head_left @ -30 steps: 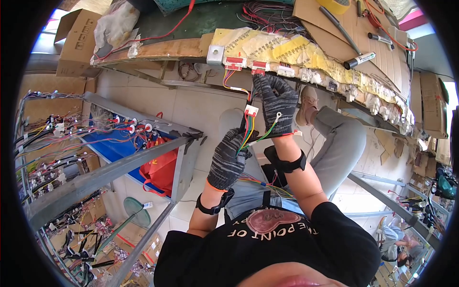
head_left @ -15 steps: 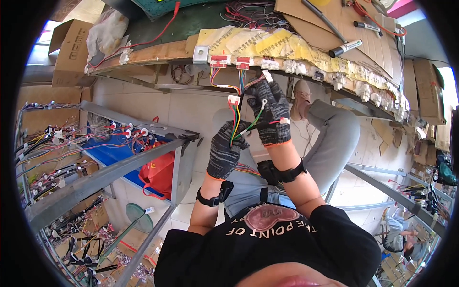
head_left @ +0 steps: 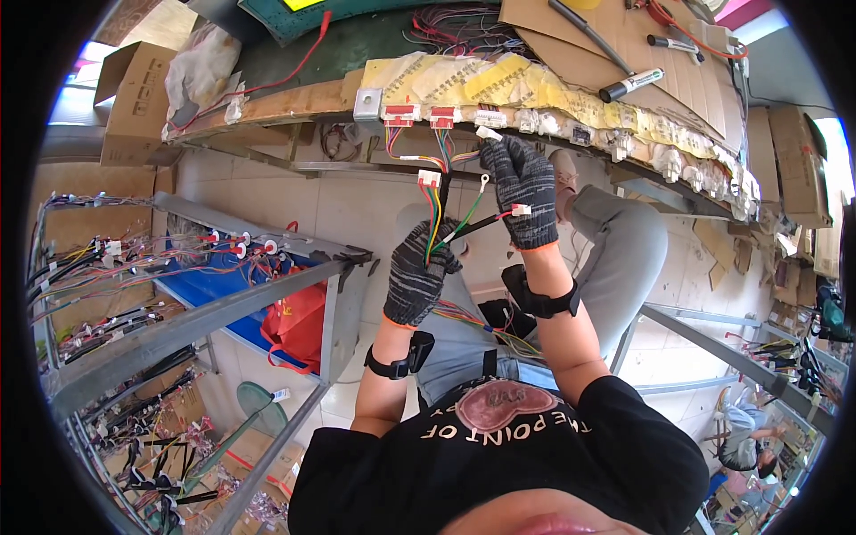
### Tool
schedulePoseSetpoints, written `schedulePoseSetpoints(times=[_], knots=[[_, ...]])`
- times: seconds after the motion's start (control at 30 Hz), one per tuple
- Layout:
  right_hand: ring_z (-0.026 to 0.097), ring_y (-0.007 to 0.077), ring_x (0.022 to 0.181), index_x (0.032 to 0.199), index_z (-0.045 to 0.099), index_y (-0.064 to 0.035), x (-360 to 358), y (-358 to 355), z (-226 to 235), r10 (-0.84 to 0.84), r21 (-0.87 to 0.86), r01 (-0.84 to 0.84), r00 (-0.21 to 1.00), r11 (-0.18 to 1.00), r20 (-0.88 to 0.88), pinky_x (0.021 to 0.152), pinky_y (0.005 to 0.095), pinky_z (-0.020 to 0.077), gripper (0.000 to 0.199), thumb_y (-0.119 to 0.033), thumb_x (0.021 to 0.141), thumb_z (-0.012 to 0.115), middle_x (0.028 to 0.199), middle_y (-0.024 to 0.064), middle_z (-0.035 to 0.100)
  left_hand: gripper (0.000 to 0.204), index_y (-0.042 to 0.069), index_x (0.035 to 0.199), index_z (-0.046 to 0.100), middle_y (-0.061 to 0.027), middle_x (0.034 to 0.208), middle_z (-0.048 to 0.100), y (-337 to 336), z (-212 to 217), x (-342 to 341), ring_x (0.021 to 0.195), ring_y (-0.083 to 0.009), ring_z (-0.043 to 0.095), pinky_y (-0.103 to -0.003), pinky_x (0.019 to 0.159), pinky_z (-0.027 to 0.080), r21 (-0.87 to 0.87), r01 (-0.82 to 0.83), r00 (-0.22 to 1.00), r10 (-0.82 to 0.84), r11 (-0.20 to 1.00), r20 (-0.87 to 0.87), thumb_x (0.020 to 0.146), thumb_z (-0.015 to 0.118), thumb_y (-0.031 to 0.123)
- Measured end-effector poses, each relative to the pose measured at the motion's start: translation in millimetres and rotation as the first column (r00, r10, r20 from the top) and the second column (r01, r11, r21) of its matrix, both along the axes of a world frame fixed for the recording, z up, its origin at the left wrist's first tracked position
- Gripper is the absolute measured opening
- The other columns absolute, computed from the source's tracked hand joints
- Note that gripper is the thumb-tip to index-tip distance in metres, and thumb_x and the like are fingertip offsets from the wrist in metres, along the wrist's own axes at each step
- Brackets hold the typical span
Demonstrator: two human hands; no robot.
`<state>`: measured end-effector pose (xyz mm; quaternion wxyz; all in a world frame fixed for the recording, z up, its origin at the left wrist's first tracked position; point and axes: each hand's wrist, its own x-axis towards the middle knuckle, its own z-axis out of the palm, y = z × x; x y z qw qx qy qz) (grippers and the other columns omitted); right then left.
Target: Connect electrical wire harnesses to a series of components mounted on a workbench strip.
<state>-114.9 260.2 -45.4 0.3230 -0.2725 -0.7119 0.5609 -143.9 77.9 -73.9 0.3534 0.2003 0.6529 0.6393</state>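
My left hand (head_left: 417, 276), in a dark grey knit glove, is closed around the bundle of a wire harness (head_left: 434, 223). Yellow, red, green and black branches fan out above its fingers. One branch ends in a white-and-red connector (head_left: 429, 179), another in a ring terminal (head_left: 484, 181), and a black-sleeved one in a small white connector (head_left: 520, 210) by my right wrist. My gloved right hand (head_left: 524, 192) pinches wires just behind a white plug (head_left: 489, 134), close below a white socket (head_left: 491, 119) on the bench edge. Two red connectors (head_left: 399, 116) with wires sit left of it.
The bench edge (head_left: 267, 118) curves across the top, with yellow labelled strips (head_left: 481, 80), cardboard (head_left: 687, 89) and a marker (head_left: 631, 85) on it. Metal racks (head_left: 196, 321) hung with harnesses stand at the left, near a red bag (head_left: 296, 321). A person sits at far right.
My right hand has shifted slightly up and away from my left, bringing the white plug nearer the socket. The ring-terminal and black-sleeved branches now show more freely between my hands.
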Motion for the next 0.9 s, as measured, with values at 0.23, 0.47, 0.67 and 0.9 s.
schedulePoseSetpoints(times=[0.23,0.47,0.67,0.9], knots=[[0.054,0.0088,0.063,0.090,0.063,0.0040,1.6,12.9,2.5,0.118,-0.009,-0.117,0.987,0.993,0.107,0.059,0.0237,0.0435,0.017,-0.009,0.087,0.053,0.070,0.0052,0.062,0.039,-0.001,0.109,0.054,-0.0044,0.071,0.058,4.0,0.4,-1.3,0.060,-0.0099,0.056,-0.022,0.058,0.048,-0.051,0.018,0.998,-0.021,0.999,-0.060,0.074,0.037,-0.009],[0.054,0.0125,0.052,0.082,0.067,0.0016,0.4,12.6,-1.1,-0.123,-0.109,0.135,0.986,0.985,0.110,0.051,0.0264,0.0427,0.025,-0.022,0.077,0.066,0.065,0.0092,0.064,0.030,-0.001,0.110,0.054,-0.0026,0.071,0.052,21.6,5.7,14.1,0.062,-0.0100,0.056,-0.024,0.058,0.048,0.008,-0.007,1.000,0.007,1.000,0.019,0.082,0.042,-0.003],[0.045,0.0048,0.047,0.098,0.059,-0.0019,51.5,-12.2,-36.9,-0.128,-0.482,-0.001,0.963,0.876,-0.235,0.043,0.0198,0.0349,0.018,-0.014,0.085,0.058,0.076,0.0045,0.064,0.037,0.003,0.115,0.054,-0.0041,0.074,0.053,42.5,4.1,33.9,0.060,-0.0100,0.054,-0.025,0.057,0.047,-0.021,-0.160,0.981,0.156,0.987,-0.117,0.081,0.042,-0.005],[0.051,0.0049,0.057,0.095,0.059,-0.0005,30.9,-19.4,-6.5,-0.296,-0.422,0.203,0.940,0.884,-0.168,0.048,0.0191,0.0386,0.012,-0.006,0.084,0.058,0.075,0.0021,0.062,0.055,0.003,0.119,0.051,-0.0155,0.087,0.052,50.8,-13.6,45.8,0.071,-0.0260,0.055,-0.034,0.064,0.046,-0.073,-0.181,0.910,0.139,0.981,-0.391,0.065,0.050,-0.009]])
